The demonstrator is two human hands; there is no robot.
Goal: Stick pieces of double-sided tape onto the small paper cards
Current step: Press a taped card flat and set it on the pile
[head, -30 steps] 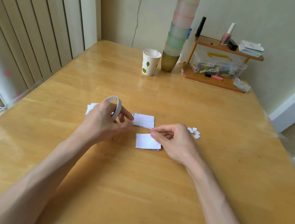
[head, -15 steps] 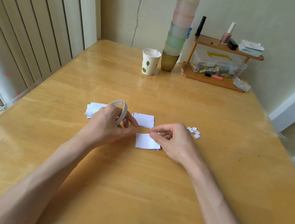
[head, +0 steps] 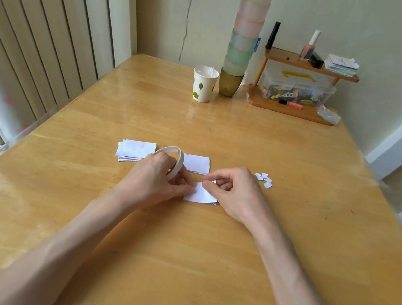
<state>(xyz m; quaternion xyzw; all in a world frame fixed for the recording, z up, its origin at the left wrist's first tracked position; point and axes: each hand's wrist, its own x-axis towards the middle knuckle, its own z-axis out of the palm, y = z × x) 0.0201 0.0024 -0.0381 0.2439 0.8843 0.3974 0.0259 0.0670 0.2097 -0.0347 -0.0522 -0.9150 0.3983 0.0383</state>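
Left hand (head: 154, 181): tape roll (head: 177, 160); right: card (head: 199, 195)

On the wooden counter (head: 204, 247), the left hand (head: 153, 180) grips a roll of tape (head: 178, 163) held on edge, with its thumb at the left edge of a small white card (head: 200, 194). The right hand (head: 236, 195) pinches that card's far edge between thumb and forefinger. A second card (head: 196, 163) lies just beyond, a stack of cards (head: 135, 150) to the left and small paper scraps (head: 264, 180) to the right. A paper cup (head: 204, 84) stands at the far end.
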